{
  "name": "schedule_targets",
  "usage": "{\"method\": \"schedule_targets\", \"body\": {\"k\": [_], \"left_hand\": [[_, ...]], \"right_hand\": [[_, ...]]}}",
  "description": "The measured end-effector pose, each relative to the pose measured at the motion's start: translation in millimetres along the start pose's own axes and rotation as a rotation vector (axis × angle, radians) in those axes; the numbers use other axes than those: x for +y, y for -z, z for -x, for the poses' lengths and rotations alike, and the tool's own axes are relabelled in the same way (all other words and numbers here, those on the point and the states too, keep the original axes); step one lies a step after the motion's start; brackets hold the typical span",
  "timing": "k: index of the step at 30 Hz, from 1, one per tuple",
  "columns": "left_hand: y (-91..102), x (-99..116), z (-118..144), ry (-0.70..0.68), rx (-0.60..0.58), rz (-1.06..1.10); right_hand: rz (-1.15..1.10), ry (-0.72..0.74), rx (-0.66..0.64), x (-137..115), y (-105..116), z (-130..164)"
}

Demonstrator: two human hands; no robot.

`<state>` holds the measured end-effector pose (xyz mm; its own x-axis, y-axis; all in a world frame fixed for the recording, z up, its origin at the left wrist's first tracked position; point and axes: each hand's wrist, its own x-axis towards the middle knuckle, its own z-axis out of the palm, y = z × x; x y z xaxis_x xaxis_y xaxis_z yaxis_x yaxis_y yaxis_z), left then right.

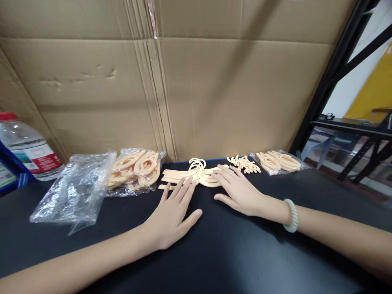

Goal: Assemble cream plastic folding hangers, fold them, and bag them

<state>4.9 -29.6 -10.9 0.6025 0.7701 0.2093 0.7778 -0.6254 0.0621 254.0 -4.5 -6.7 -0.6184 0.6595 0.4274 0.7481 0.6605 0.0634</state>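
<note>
Both hands lay flat, palms down, on a black table [214, 253], with the fingers spread wide and holding nothing. The left hand [173, 214] pointed toward a stack of peach plastic hangers [196, 173] at the table's far middle; its fingertips [186, 185] touched the stack's near left edge. The right hand [239, 190], with a pale bracelet [292, 215] at the wrist, rested its fingertips [220, 171] on the right side of the same stack. The hangers lay flat, their hooks bunched together at the centre. Left of the stack sat a clear bag of hangers [137, 169], and further left an empty crumpled bag [75, 188]. Right of the stack lay a small loose pile of clips [244, 163], and just beyond it another bag of parts [279, 161]. A water bottle [27, 149] with a red cap lay at the far left edge. A wall of cardboard [183, 81] stood behind the table, and a black metal rack [343, 69] rose at the right.
</note>
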Motion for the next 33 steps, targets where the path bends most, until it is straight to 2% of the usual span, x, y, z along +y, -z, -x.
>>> {"method": "schedule_targets", "body": {"k": [3,7,13,17,22,25,28,33], "left_hand": [[1.9,2.9,6.5,-0.042,0.032,-0.012],[8.8,6.6,6.2,0.018,0.053,-0.051],[5.1,-7.7,0.0,0.094,-0.073,-0.04],[0.3,-17.2,-4.0,0.065,-0.071,0.001],[-2.7,-27.3,-12.0,0.102,-0.04,-0.031],[-6.0,-38.6,-18.8,0.151,-0.005,-0.089],[-8.4,-47.5,-24.9,0.202,-0.033,-0.095],[-8.9,-49.6,-28.0,0.184,-0.021,-0.074]], "right_hand": [[-0.022,0.068,0.001,-7.9,9.4,15.7],[-0.054,0.098,-0.016,-8.0,11.8,19.6],[-0.113,0.029,-0.056,0.0,6.2,15.6],[-0.126,0.019,-0.042,2.6,3.8,15.7],[-0.08,-0.034,-0.024,7.8,-5.2,-1.8],[-0.054,-0.023,-0.118,14.2,-12.4,-19.7],[-0.05,-0.02,-0.186,21.0,-17.0,-32.2],[-0.073,0.01,-0.146,26.4,-14.6,-30.8]]}}
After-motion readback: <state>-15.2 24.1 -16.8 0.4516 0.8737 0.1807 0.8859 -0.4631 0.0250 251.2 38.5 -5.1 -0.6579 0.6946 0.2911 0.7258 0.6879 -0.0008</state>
